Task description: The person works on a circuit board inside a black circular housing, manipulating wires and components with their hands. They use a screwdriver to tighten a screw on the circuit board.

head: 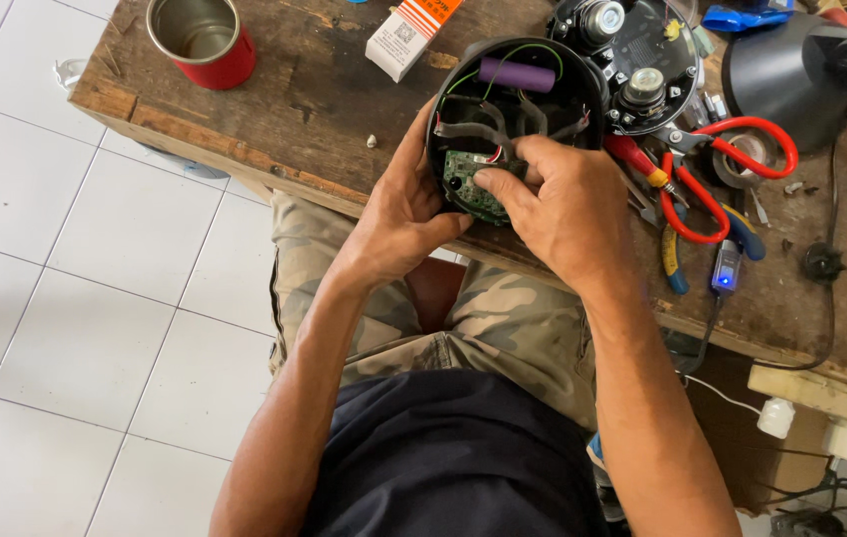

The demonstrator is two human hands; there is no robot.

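Head view: left hand [398, 214] clamped round black shell [463, 75] at bench [294, 109] edge, right hand [558, 204] fingertips pinching green board [468, 184] inside, below purple cell [517, 75]. Mid board-seating, by the look. Needs light pressure, wires kept clear; scissors [722, 169], red can [204, 40] idle.
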